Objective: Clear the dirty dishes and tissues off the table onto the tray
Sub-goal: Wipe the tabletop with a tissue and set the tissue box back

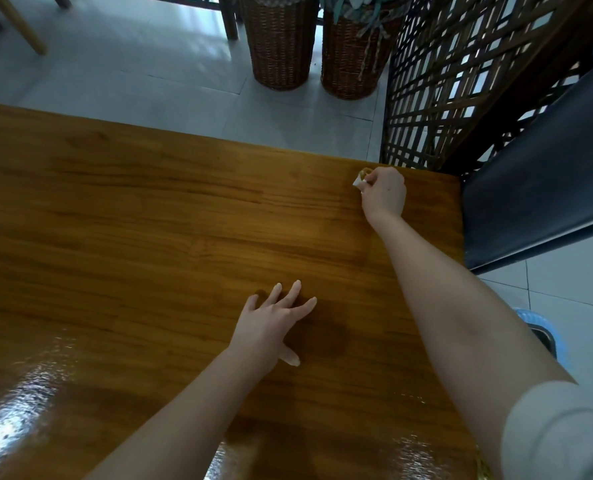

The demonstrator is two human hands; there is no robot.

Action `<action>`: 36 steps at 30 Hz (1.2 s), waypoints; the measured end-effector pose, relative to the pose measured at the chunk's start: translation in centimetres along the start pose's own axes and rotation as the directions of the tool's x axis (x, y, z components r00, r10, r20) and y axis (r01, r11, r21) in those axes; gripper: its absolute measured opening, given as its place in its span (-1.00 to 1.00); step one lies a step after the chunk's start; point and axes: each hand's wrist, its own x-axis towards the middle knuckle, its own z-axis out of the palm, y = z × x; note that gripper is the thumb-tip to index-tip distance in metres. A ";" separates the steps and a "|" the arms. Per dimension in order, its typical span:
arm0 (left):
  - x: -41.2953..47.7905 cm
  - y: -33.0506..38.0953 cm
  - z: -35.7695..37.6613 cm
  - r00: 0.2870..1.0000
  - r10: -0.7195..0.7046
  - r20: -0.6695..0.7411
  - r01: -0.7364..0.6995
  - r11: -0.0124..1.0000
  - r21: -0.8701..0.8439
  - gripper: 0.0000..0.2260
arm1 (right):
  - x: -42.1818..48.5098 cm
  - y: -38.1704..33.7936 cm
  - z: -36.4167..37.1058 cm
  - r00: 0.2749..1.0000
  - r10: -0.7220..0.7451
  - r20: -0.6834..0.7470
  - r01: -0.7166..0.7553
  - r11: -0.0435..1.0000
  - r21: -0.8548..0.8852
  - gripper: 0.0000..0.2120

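— Where do we have the tissue?
— Our right hand point(385, 192) pinches the small white tissue point(357, 182) in its curled fingers, out by the far right corner of the table point(149, 220).
— And our left hand?
— Our left hand point(271, 327) holds nothing. Its fingers are spread and straight over the wood, nearer to us and well apart from the tissue.
— Anything past the table?
— Two wicker baskets point(281, 46) stand on the tiled floor point(132, 71) beyond the far edge.
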 end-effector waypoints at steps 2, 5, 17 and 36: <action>-0.1 0.0 -0.1 1.000 0.003 0.000 -0.003 1.000 0.007 -0.03 | -0.2 0.3 -0.3 0.999 -0.031 0.021 0.033 0.998 -0.061 -0.82; -0.2 0.2 -0.3 1.000 0.001 -0.010 -0.001 1.000 0.015 -0.04 | -1.3 1.2 -0.6 0.990 -0.106 0.097 0.114 0.991 -0.076 -0.84; -0.4 0.3 -0.4 1.000 -0.001 -0.024 0.001 1.000 0.009 -0.04 | -5.0 2.4 -0.1 0.982 -0.172 0.083 0.179 0.981 -0.078 -0.87; 0.4 0.0 0.4 0.999 -0.001 -0.043 0.001 1.000 0.002 -0.01 | -0.8 4.7 -2.9 0.993 0.100 -0.066 -0.100 0.995 0.004 -0.86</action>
